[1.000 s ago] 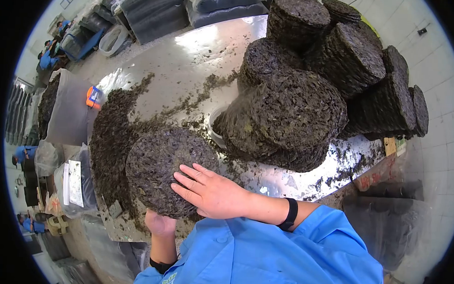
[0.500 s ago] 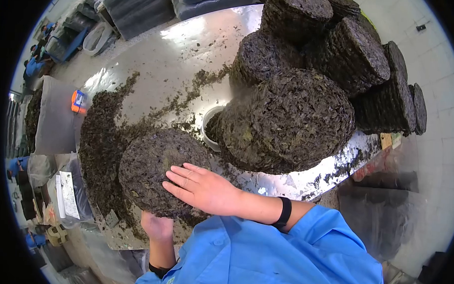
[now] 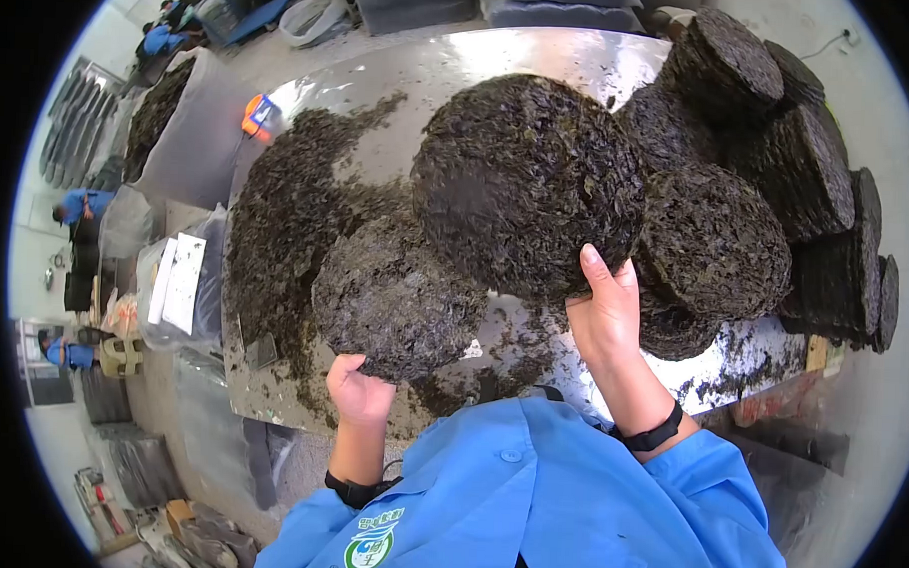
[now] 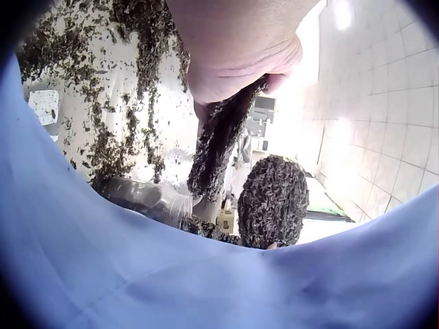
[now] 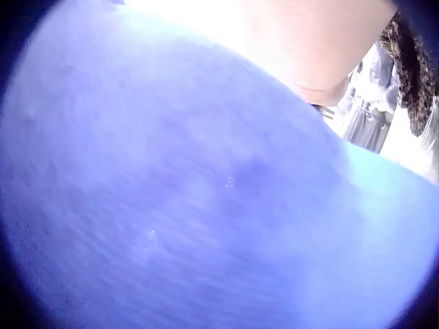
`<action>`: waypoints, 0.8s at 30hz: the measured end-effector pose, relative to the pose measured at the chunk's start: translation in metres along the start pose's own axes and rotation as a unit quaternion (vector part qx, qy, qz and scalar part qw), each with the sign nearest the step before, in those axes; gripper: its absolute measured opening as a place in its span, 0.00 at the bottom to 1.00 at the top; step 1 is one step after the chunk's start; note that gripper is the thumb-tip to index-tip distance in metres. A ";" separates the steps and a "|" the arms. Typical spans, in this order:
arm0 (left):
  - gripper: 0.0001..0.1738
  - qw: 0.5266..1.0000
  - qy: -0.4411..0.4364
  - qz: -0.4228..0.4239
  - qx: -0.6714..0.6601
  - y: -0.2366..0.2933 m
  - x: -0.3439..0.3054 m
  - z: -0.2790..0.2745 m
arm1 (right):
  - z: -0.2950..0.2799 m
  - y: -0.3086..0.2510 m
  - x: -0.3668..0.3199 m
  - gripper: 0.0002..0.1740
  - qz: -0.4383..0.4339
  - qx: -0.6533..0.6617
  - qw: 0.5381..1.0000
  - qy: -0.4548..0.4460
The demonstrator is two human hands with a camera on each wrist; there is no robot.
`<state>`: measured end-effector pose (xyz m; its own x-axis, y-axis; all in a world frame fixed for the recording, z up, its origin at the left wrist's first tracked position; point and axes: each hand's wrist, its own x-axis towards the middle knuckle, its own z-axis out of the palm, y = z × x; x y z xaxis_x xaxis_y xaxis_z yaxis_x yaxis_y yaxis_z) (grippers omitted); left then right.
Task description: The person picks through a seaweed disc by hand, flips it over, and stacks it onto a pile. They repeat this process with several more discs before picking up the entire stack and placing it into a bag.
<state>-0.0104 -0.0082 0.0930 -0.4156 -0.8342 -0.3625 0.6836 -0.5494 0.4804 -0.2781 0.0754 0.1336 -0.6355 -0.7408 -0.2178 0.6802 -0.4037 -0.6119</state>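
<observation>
In the head view my left hand (image 3: 361,393) grips the near edge of a round, dark dried seaweed cake (image 3: 399,307), thumb on top and the other fingers hidden beneath. That cake shows nearly edge-on (image 4: 223,144) in the left wrist view, with the hand (image 4: 250,51) around its rim. My right hand (image 3: 609,311) holds a second, larger-looking seaweed cake (image 3: 528,186) by its lower right edge, thumb on the face turned to me. This cake is tilted up and overlaps the first one in the head view. Blue cloth fills most of the right wrist view.
Stacked seaweed cakes (image 3: 716,243) stand right of the hands, with taller piles (image 3: 804,171) behind. Loose seaweed flakes (image 3: 276,228) cover the left of the metal table (image 3: 463,54). An orange-and-blue object (image 3: 261,118) sits at its left edge, beside a big bag (image 3: 205,125).
My right hand has left the top of the left hand's cake and now holds another cake, raised and tilted. The left hand still holds its cake. The head view has shifted.
</observation>
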 end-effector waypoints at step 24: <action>0.38 0.995 -0.088 0.039 -0.004 0.004 -0.044 0.018 | -0.001 -0.093 -0.029 0.29 -0.187 -0.371 0.909 0.026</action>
<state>-0.0004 0.0258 0.1255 -0.4584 -0.8705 -0.1790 0.7222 -0.4823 0.4959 -0.3227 0.1350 0.1960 -0.8006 -0.5927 0.0875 -0.0085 -0.1347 -0.9908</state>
